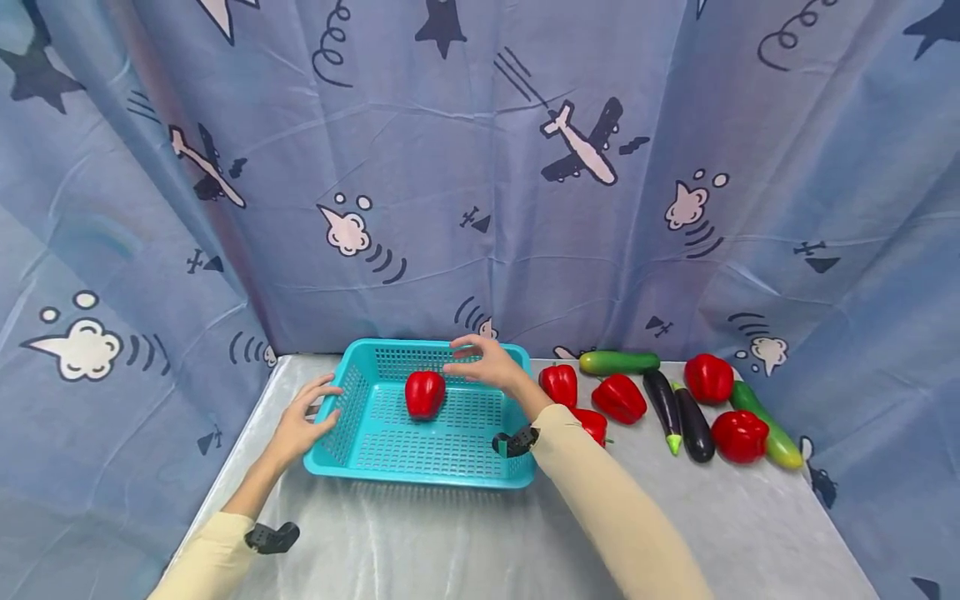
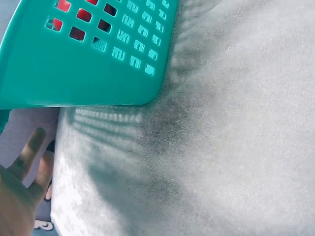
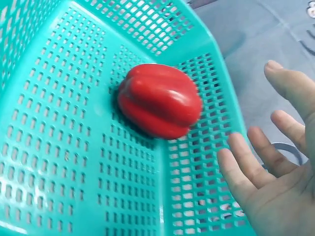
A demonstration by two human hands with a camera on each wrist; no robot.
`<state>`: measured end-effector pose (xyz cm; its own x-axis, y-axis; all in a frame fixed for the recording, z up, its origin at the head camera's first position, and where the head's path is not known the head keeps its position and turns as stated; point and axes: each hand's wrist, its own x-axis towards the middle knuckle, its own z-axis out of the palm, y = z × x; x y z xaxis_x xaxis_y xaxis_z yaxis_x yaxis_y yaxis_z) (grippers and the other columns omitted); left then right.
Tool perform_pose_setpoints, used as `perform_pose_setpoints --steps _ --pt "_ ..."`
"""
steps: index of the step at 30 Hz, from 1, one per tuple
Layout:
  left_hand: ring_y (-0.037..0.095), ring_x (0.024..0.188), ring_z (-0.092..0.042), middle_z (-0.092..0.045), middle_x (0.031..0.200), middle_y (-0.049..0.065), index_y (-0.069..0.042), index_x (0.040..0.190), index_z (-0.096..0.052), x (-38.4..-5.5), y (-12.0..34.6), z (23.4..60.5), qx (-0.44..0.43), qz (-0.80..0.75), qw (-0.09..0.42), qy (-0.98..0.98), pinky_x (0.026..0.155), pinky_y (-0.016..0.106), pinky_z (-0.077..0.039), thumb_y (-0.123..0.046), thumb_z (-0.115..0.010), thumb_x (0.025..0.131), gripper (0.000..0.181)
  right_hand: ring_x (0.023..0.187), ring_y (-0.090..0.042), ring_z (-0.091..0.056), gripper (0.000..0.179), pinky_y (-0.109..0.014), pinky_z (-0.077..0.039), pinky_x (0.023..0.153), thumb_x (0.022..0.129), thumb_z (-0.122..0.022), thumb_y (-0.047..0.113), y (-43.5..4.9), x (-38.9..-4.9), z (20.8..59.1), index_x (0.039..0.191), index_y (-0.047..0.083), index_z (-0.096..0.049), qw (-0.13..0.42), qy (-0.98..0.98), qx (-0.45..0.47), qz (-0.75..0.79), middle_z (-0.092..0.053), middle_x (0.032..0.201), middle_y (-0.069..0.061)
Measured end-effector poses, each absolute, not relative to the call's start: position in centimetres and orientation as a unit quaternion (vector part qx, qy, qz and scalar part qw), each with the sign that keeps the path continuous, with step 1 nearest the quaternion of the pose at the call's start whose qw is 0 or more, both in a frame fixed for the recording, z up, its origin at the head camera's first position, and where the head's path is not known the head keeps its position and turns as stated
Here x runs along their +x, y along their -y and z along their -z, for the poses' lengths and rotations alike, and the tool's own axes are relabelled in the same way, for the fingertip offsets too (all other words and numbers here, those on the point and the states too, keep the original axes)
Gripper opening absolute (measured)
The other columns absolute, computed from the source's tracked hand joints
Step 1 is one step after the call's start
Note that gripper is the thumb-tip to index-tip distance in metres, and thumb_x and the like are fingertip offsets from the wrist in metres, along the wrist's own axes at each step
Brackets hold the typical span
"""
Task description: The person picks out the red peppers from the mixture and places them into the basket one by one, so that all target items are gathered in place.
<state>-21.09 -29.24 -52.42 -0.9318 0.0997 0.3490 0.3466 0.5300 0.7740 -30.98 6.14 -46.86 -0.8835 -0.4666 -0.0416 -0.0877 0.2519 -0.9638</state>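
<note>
A turquoise perforated basket stands on the table with one red bell pepper lying inside it. My right hand hovers over the basket's back right part, fingers spread and holding nothing. In the right wrist view the pepper lies beside the basket wall, apart from the right hand's fingertips. My left hand is at the basket's left side, fingers spread around the rim area with nothing gripped. The left wrist view shows this hand partly, below the basket's outer corner.
To the right of the basket lie more red bell peppers, two eggplants and two cucumbers, one by the table's right edge. A patterned blue curtain hangs behind and around the grey-white table.
</note>
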Motion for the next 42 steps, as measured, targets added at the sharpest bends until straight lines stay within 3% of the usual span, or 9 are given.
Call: perform_pose_setpoints --steps 7,14,21,24,28,31,37,42 --pt "0.045 0.111 -0.061 -0.041 0.153 0.021 0.003 0.132 -0.062 -21.8 30.2 53.9 -0.129 0.465 0.12 0.868 0.086 0.042 -0.056 0.001 -0.071 0.094 0.04 0.109 -0.031 -0.065 0.046 -0.043 -0.053 0.093 0.095 -0.075 0.016 -8.9 -29.8 45.2 0.134 -0.004 -0.058 0.139 -0.771 -0.199 0.589 -0.065 0.121 -0.015" --pt "0.047 0.11 -0.062 -0.04 0.152 0.023 0.003 0.131 -0.062 -21.9 30.4 54.0 -0.138 0.472 0.122 0.862 0.083 0.022 -0.051 0.004 -0.07 0.093 0.039 0.11 -0.028 -0.065 0.043 -0.043 -0.053 0.093 0.098 -0.072 0.018 -11.9 -28.1 44.4 0.132 -0.004 -0.06 0.113 -0.767 -0.183 0.604 -0.064 0.124 -0.018" --pt "0.048 0.109 -0.061 -0.041 0.151 0.024 0.005 0.129 -0.062 -21.8 30.4 54.2 -0.142 0.476 0.131 0.858 0.085 0.027 -0.054 0.003 -0.07 0.093 0.037 0.111 -0.031 -0.066 0.039 -0.046 -0.052 0.094 0.097 -0.073 0.017 -15.3 -26.3 45.0 0.13 0.0 -0.061 0.101 -0.758 -0.167 0.622 -0.061 0.128 -0.022" --pt "0.047 0.11 -0.061 -0.042 0.151 0.023 0.005 0.129 -0.063 -21.7 30.3 54.1 -0.141 0.471 0.133 0.861 0.085 0.023 -0.052 0.002 -0.07 0.093 0.037 0.112 -0.032 -0.065 0.042 -0.045 -0.053 0.093 0.096 -0.074 0.02 -16.8 -25.5 45.2 0.13 -0.002 -0.06 0.086 -0.76 -0.163 0.624 -0.06 0.128 -0.023" --pt "0.045 0.11 -0.061 -0.042 0.151 0.023 0.004 0.129 -0.063 -21.6 30.2 53.9 -0.144 0.467 0.136 0.862 0.085 0.021 -0.051 0.003 -0.07 0.093 0.036 0.114 -0.029 -0.064 0.042 -0.042 -0.053 0.092 0.096 -0.074 0.019 -18.8 -24.6 45.8 0.129 -0.003 -0.061 0.067 -0.762 -0.153 0.626 -0.053 0.139 -0.021" --pt "0.045 0.109 -0.062 -0.042 0.151 0.024 0.004 0.129 -0.063 -21.6 30.2 53.9 -0.145 0.466 0.134 0.862 0.084 0.025 -0.053 0.004 -0.07 0.093 0.037 0.114 -0.03 -0.064 0.039 -0.039 -0.054 0.09 0.096 -0.074 0.017 -20.3 -24.1 46.3 0.129 -0.002 -0.063 0.053 -0.771 -0.152 0.616 -0.053 0.141 -0.02" --pt "0.05 0.106 -0.062 -0.042 0.148 0.03 0.009 0.127 -0.062 -21.0 29.5 52.8 -0.149 0.466 0.141 0.861 0.081 0.037 -0.057 0.009 -0.069 0.091 0.037 0.111 -0.028 -0.064 0.04 -0.037 -0.054 0.091 0.097 -0.072 0.018 -23.3 -23.6 47.4 0.13 -0.002 -0.062 0.035 -0.793 -0.146 0.59 -0.062 0.128 -0.021" --pt "0.053 0.104 -0.062 -0.043 0.144 0.036 0.014 0.124 -0.062 -20.3 28.7 51.3 -0.155 0.47 0.148 0.857 0.079 0.044 -0.058 0.014 -0.069 0.088 0.036 0.112 -0.031 -0.063 0.038 -0.027 -0.053 0.091 0.099 -0.07 0.014 -25.2 -23.4 48.2 0.13 -0.005 -0.06 0.035 -0.796 -0.147 0.586 -0.06 0.128 -0.026"
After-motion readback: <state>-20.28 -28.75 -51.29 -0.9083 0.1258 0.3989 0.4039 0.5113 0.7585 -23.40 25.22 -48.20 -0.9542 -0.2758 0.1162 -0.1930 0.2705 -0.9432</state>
